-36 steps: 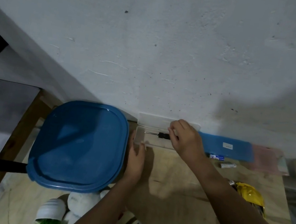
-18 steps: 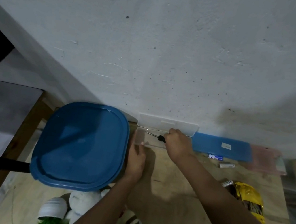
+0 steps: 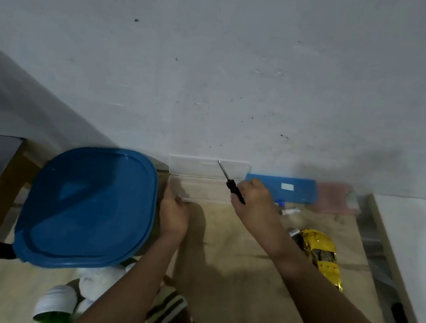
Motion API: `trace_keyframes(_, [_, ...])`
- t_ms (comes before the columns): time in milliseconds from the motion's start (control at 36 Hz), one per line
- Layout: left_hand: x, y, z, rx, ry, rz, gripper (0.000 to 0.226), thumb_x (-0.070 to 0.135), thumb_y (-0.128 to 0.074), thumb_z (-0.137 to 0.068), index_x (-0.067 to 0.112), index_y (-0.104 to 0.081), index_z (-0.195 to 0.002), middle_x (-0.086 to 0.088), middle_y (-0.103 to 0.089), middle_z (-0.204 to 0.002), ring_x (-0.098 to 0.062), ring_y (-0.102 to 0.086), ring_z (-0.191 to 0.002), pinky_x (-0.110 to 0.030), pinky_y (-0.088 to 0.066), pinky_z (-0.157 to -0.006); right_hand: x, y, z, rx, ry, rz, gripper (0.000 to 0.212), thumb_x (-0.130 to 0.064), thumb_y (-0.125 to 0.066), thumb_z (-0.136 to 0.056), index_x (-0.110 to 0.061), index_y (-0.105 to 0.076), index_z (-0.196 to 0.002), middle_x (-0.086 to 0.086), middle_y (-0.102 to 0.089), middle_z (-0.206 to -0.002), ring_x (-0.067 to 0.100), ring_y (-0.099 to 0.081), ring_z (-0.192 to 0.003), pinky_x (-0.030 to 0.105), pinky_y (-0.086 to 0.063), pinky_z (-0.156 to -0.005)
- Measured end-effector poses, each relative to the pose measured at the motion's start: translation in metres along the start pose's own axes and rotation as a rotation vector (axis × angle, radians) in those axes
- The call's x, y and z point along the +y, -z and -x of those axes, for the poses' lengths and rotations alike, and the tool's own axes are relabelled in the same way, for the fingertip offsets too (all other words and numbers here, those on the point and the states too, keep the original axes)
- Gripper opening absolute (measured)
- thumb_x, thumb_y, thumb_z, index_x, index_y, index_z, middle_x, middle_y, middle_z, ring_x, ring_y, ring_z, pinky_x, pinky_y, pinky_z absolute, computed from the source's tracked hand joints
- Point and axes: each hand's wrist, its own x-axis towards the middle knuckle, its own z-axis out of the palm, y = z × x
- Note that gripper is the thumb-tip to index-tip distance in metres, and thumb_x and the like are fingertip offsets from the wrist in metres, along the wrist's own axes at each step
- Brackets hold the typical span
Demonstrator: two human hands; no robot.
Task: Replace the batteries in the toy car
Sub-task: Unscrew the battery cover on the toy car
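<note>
Beside labelled blue case [image 3: 295, 193], screwdriver [image 3: 230, 184] in right hand [image 3: 255, 206]

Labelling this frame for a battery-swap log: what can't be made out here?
Head view:
- Yellow toy car: no battery hatch visible on the side showing.
- Small white battery: label too small, blurred.
- Black-handled screwdriver in right hand: tip type too small.
- Left hand: grip on clear plastic box blurred.
</note>
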Motion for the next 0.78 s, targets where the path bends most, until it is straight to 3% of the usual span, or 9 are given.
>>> trace_keyframes(111, [0.015,-0.001,0.006,0.090,0.003,-0.098,0.045,-0.005,-0.042,-0.091,-0.005,-0.036,-0.135,-0.027,-0.049,-0.129,-0.040,-0.047,-0.118,-0.042,-0.039,-0.098,0.028,0.038,0.027,0.063,-0.134,-0.142,0.014,-0.014,-0.062,-0.084,0.000,-0.063,-0.085,0.009,-0.051,-0.083,0.022,-0.051,-0.075,0.032,-0.043,-0.070])
trace_keyframes(250, [0.036,-0.027,0.035,0.170,-0.171,-0.265,0.057,0.007,-0.045,-0.097,-0.003,-0.019,-0.146,-0.019,-0.016,-0.155,-0.033,-0.016,-0.143,-0.041,-0.020,-0.117,0.078,0.084,0.059,0.134,-0.247,-0.308,0.011,-0.014,-0.067,-0.081,-0.005,-0.061,-0.077,0.010,-0.060,-0.076,0.020,-0.057,-0.067,0.031,-0.047,-0.062])
trace_keyframes(306, [0.048,-0.047,0.059,0.111,-0.242,-0.274,0.056,0.011,-0.043,-0.098,0.001,-0.018,-0.147,-0.014,-0.009,-0.157,-0.026,-0.009,-0.146,-0.034,-0.015,-0.116,0.102,0.097,0.073,0.155,-0.294,-0.336,0.012,-0.014,-0.067,-0.082,-0.008,-0.060,-0.073,0.003,-0.060,-0.068,0.012,-0.055,-0.060,0.021,-0.043,-0.055])
trace_keyframes(417, [0.067,-0.100,0.118,-0.113,-0.404,-0.243,0.053,0.010,-0.045,-0.097,0.004,-0.024,-0.146,-0.013,-0.019,-0.155,-0.022,-0.016,-0.144,-0.021,-0.011,-0.113,0.156,0.110,0.101,0.163,-0.391,-0.363,0.014,-0.012,-0.067,-0.083,-0.009,-0.060,-0.071,-0.003,-0.056,-0.060,0.007,-0.052,-0.056,0.009,-0.039,-0.050])
trace_keyframes(500, [0.071,-0.144,0.160,-0.310,-0.453,-0.294,0.052,0.018,-0.044,-0.098,0.011,-0.026,-0.147,-0.008,-0.021,-0.155,-0.020,-0.017,-0.143,-0.024,-0.015,-0.114,0.194,0.110,0.123,0.134,-0.458,-0.394,0.012,-0.004,-0.066,-0.083,0.003,-0.061,-0.074,0.003,-0.055,-0.057,0.011,-0.052,-0.054,0.006,-0.037,-0.047])
trace_keyframes(583, [0.065,-0.177,0.190,-0.484,-0.416,-0.445,0.059,0.028,-0.042,-0.099,0.015,-0.015,-0.150,-0.006,-0.006,-0.159,-0.022,-0.004,-0.146,-0.032,-0.015,-0.116,0.221,0.107,0.140,0.068,-0.484,-0.368,0.014,-0.009,-0.067,-0.083,0.000,-0.061,-0.074,0.007,-0.056,-0.063,0.011,-0.052,-0.058,0.005,-0.038,-0.047])
trace_keyframes(694, [0.056,-0.197,0.208,-0.512,-0.425,-0.690,0.070,0.041,-0.045,-0.096,0.015,-0.009,-0.151,-0.011,0.004,-0.158,-0.028,0.002,-0.146,-0.040,-0.020,-0.115,0.240,0.096,0.153,-0.029,-0.497,-0.351,0.009,-0.010,-0.066,-0.084,-0.004,-0.062,-0.077,0.001,-0.055,-0.066,0.004,-0.051,-0.058,0.001,-0.037,-0.049])
trace_keyframes(778, [0.055,-0.203,0.213,-0.454,-0.434,-0.786,0.074,0.043,-0.050,-0.092,0.019,-0.011,-0.150,-0.014,0.006,-0.158,-0.032,-0.001,-0.144,-0.042,-0.027,-0.111,0.245,0.087,0.152,-0.069,-0.482,-0.325,0.010,-0.010,-0.068,-0.081,-0.002,-0.062,-0.081,0.007,-0.060,-0.078,0.014,-0.056,-0.070,0.006,-0.039,-0.059])
